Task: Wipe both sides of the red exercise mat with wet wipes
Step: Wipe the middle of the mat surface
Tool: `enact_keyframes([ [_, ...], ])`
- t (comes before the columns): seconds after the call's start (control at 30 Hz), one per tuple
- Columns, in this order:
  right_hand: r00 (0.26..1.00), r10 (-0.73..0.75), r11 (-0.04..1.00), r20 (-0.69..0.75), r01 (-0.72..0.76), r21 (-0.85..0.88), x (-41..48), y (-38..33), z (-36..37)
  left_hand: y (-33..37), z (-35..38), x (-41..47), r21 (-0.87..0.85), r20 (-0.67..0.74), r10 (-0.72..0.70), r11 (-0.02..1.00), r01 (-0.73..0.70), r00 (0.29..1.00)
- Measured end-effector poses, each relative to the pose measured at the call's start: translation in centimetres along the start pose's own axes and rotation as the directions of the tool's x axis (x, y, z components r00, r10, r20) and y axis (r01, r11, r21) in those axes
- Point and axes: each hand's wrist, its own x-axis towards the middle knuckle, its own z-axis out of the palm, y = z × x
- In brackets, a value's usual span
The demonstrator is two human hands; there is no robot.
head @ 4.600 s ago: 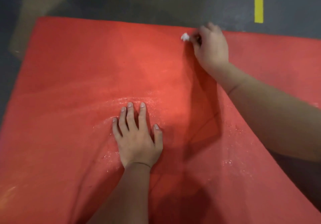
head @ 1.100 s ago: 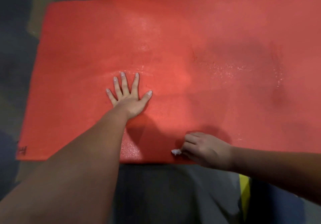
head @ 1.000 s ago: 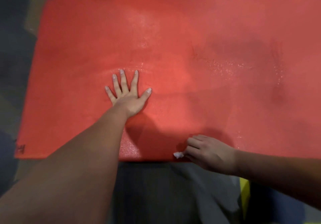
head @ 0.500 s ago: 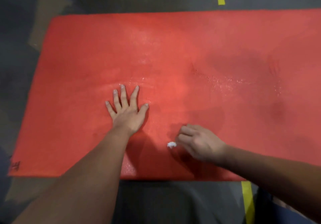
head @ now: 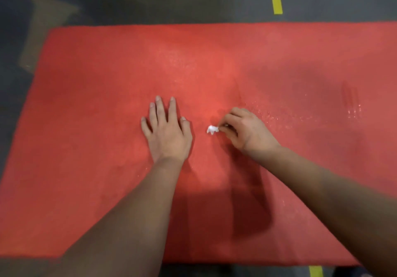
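Near the middle of the red exercise mat [head: 86, 104], a crumpled wet wipe [head: 212, 129] is pinched by the right hand [head: 247, 131], brought up from the near edge; the left hand [head: 167, 132] is pressed flat, fingers straight. Wiping of this face is judged unfinished.

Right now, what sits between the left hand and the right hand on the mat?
Head view: only the crumpled white wipe, pinched by the right hand and poking toward the flat left hand; otherwise bare red mat.
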Motion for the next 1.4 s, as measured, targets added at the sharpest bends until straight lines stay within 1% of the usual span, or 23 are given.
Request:
enact_keyframes([
  [0.07,0.995,0.068,0.997,-0.070,-0.065,0.041,0.2,-0.3,0.5,0.1,0.2,-0.1,0.026,-0.035,-0.013,1.000,0.014,0.999],
  [0.1,0.996,0.055,0.997,-0.068,-0.051,0.059,-0.1,-0.5,0.8,0.3,0.2,-0.1,0.028,-0.058,-0.020,0.999,0.022,0.998],
  [0.2,0.998,-0.060,0.996,0.027,0.058,0.065,-0.5,-0.3,0.5,0.7,0.1,-0.1,0.036,-0.091,-0.042,0.998,0.046,0.995],
  [0.23,0.994,-0.093,0.995,0.058,0.092,0.025,0.1,0.2,0.2,0.8,0.1,0.1,0.039,-0.100,-0.045,0.998,0.049,0.994],
  [0.27,0.994,-0.097,0.995,0.059,0.098,-0.013,1.1,0.8,0.0,0.9,0.1,0.2,0.037,-0.107,-0.052,0.998,0.056,0.993],
  [0.3,0.998,-0.065,0.997,0.016,0.066,-0.029,2.4,1.5,-0.1,0.9,0.1,0.3,0.037,-0.110,-0.060,0.997,0.064,0.992],
  [0.37,0.990,0.070,0.998,-0.124,-0.070,0.000,5.2,2.8,-0.4,0.9,0.2,0.2,0.047,-0.120,-0.066,0.996,0.072,0.991],
  [0.4,0.981,0.107,0.994,-0.162,-0.107,0.009,6.2,3.1,-0.2,0.9,0.2,0.2,0.051,-0.124,-0.067,0.996,0.074,0.990],
  [0.43,0.980,0.105,0.994,-0.168,-0.108,-0.007,6.9,3.1,-0.1,0.9,0.2,0.3,0.053,-0.127,-0.067,0.996,0.074,0.990],
  [0.5,0.989,0.040,0.999,-0.140,-0.045,-0.031,7.3,3.3,0.1,1.0,0.1,0.3,0.052,-0.132,-0.067,0.996,0.075,0.989],
  [0.57,0.995,-0.011,1.000,-0.102,0.010,-0.009,7.2,4.0,-0.4,1.1,0.1,0.4,0.055,-0.128,-0.071,0.995,0.079,0.989],
  [0.63,0.995,-0.082,0.996,-0.065,0.079,-0.050,8.2,5.1,-0.8,1.2,0.1,0.5,0.067,-0.127,-0.076,0.994,0.085,0.989],
  [0.67,0.994,-0.090,0.993,-0.063,0.085,-0.076,9.3,5.9,-1.0,1.1,0.2,0.6,0.073,-0.128,-0.078,0.993,0.088,0.989],
  [0.73,0.991,-0.031,0.994,-0.128,0.018,-0.107,12.6,7.5,-1.4,1.2,0.2,0.6,0.083,-0.126,-0.081,0.992,0.092,0.989],
  [0.83,0.966,0.093,0.985,-0.243,-0.126,-0.121,16.6,9.1,-1.7,1.4,0.1,0.5,0.084,-0.120,-0.085,0.992,0.096,0.989],
  [0.93,0.946,0.146,0.982,-0.289,-0.173,-0.072,17.2,9.1,-1.1,1.4,0.0,0.5,0.085,-0.108,-0.089,0.991,0.099,0.990],
  [1.0,0.951,0.119,0.990,-0.284,-0.134,-0.034,16.5,9.0,-1.1,1.3,0.0,0.5,0.086,-0.115,-0.084,0.992,0.094,0.990],
  [1.07,0.973,0.044,0.996,-0.227,-0.059,-0.061,16.8,9.6,-1.6,1.2,0.1,0.6,0.089,-0.116,-0.077,0.992,0.088,0.990],
  [1.1,0.976,0.032,0.995,-0.214,-0.052,-0.088,17.7,10.2,-1.9,1.2,0.2,0.6,0.089,-0.112,-0.081,0.992,0.091,0.990],
  [1.13,0.972,0.052,0.991,-0.227,-0.079,-0.110,19.0,10.8,-2.1,1.2,0.2,0.7,0.091,-0.107,-0.085,0.991,0.095,0.991],
  [1.23,0.929,0.194,0.960,-0.316,-0.245,-0.132,23.2,12.5,-2.5,1.3,0.1,0.5,0.082,-0.097,-0.093,0.991,0.101,0.991],
  [1.3,0.924,0.225,0.944,-0.308,-0.286,-0.167,24.9,13.2,-2.7,1.3,0.1,0.6,0.081,-0.100,-0.093,0.992,0.101,0.991],
  [1.4,0.928,0.277,0.924,-0.250,-0.328,-0.195,26.1,14.4,-3.4,1.3,0.1,0.6,0.086,-0.098,-0.094,0.991,0.102,0.991],
])
